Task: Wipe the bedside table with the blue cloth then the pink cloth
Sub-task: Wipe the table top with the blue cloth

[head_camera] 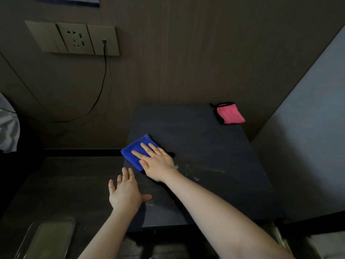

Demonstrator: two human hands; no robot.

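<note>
Dark bedside bench against a wood-panelled wall, right hand pressed flat, fingers spread, on the folded blue cloth at its left edge, left hand open-palmed nearby, pink cloth at far right corner

Dim room, brown panelled wall with socket panel.

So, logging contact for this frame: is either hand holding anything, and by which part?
Nothing is gripped. The right hand presses flat on the blue cloth, covering its near right part. The left hand lies open on the table edge.
</note>
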